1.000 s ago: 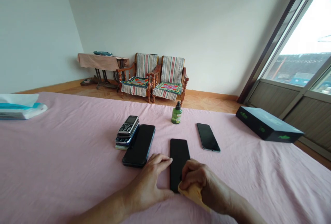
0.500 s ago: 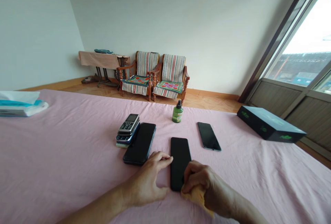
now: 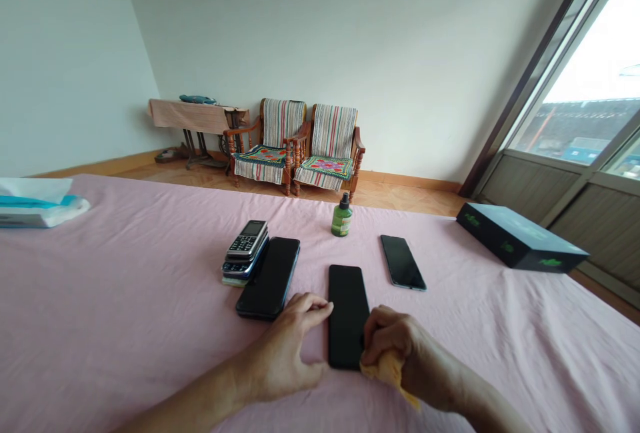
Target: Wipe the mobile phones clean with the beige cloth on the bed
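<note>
A black smartphone (image 3: 347, 316) lies flat on the pink cloth, screen upward, between my two hands. My left hand (image 3: 295, 346) rests at its left edge, fingers apart, a fingertip touching the side. At the phone's lower right edge, my right hand (image 3: 393, 346) is closed on a yellow-orange cloth (image 3: 389, 368), part of which hangs out below the fingers. Left of my left hand is another black smartphone (image 3: 270, 278), lying against a stack of phones topped by a silver keypad phone (image 3: 247, 240). A further dark smartphone (image 3: 403, 262) lies to the right, apart from both hands.
A green spray bottle (image 3: 341, 216) stands upright beyond the phones. At the right lies a black box (image 3: 520, 236) with green markings; at the far left, a tissue pack (image 3: 45, 210). Past the pink-covered surface (image 3: 150, 273) are two wooden armchairs (image 3: 327, 146) and a draped table (image 3: 195, 116).
My right hand has shifted slightly right with the cloth, off the phone's surface to its lower right edge. My left hand stays at the phone's left side.
</note>
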The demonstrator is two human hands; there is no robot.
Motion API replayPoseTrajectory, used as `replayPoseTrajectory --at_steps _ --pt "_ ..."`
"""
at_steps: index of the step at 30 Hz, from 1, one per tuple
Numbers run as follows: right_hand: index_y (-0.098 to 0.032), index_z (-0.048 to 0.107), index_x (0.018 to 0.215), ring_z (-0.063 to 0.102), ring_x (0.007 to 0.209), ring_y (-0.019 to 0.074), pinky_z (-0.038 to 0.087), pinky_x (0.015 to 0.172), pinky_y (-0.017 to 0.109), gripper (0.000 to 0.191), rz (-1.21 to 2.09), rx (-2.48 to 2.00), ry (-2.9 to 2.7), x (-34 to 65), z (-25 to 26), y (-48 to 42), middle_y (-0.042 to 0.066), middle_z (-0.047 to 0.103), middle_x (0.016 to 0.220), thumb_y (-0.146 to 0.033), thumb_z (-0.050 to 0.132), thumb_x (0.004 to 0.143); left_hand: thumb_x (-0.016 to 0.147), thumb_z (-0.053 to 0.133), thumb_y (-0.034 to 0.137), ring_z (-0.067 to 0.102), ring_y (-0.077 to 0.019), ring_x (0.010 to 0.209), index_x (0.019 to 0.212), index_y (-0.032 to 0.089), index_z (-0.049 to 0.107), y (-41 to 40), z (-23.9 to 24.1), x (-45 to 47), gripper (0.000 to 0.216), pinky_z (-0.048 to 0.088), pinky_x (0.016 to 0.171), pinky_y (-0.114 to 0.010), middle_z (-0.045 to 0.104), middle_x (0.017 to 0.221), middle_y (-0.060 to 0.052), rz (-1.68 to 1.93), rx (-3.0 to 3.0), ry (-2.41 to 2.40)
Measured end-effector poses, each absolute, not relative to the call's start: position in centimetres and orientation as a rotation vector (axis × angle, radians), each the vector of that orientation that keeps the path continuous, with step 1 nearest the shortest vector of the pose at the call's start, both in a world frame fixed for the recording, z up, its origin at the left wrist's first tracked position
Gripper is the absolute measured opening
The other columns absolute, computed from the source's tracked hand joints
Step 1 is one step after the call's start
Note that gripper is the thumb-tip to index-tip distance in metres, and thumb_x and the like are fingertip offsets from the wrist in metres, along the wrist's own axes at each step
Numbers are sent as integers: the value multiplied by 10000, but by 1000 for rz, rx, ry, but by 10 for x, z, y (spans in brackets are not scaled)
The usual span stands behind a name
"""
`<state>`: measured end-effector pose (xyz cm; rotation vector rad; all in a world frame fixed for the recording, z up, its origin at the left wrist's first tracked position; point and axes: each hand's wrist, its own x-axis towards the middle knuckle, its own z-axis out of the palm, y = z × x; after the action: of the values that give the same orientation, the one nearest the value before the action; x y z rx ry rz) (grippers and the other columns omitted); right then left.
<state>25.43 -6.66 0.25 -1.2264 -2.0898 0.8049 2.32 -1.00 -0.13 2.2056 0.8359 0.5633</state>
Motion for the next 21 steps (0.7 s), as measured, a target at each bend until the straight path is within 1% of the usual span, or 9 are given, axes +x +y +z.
replayPoseTrajectory --at_steps 3,6,8,10,15,17,21 --pt "-227 766 731 608 714 135 466 616 234 257 816 -1279 -2018 266 -1 -62 34 624 815 -4 652 678 644 782 237 467 -248 1169 1283 183 536 -11 -3 25 687 356 1041 -360 509 1247 -88 561 2221 847" --pt "-233 774 777 611 719 140 461 614 237 253 736 -1324 -1929 263 -9 -54 45 623 823 -24 647 713 684 788 341 467 -251 1158 1287 180 532 -12 -5 28 675 367 1028 -371 521 1232 -95 577 2246 857" --pt "-231 776 805 608 724 144 452 605 235 241 677 -1345 -1886 259 -11 -51 52 618 829 -40 656 720 692 786 346 469 -253 1154 1294 187 527 -13 -7 29 674 369 1024 -380 527 1230 -92 586 2255 867" --pt "-232 777 800 605 724 143 445 601 232 225 697 -1341 -1901 259 -9 -52 51 615 830 -55 664 720 686 791 335 468 -256 1157 1295 196 526 -13 -9 28 678 367 1026 -388 525 1238 -89 595 2260 871" --pt "-240 774 742 604 694 123 439 583 206 279 957 -1270 -2016 265 2 -63 28 621 809 -1 647 677 679 793 304 460 -256 1168 1287 188 535 -13 -11 27 670 365 1029 -387 521 1247 -90 596 2281 873" --pt "-224 772 732 611 689 129 448 588 213 257 909 -1286 -1955 265 0 -61 35 622 799 -7 642 682 673 796 297 464 -256 1162 1284 179 537 -13 -11 27 675 368 1027 -386 526 1240 -93 593 2286 872" --pt "-201 769 742 626 683 150 459 596 242 172 682 -1314 -1804 260 -19 -43 56 626 781 -79 650 718 671 796 283 469 -254 1156 1290 190 532 -12 -11 29 679 374 1021 -389 527 1237 -88 604 2278 870"
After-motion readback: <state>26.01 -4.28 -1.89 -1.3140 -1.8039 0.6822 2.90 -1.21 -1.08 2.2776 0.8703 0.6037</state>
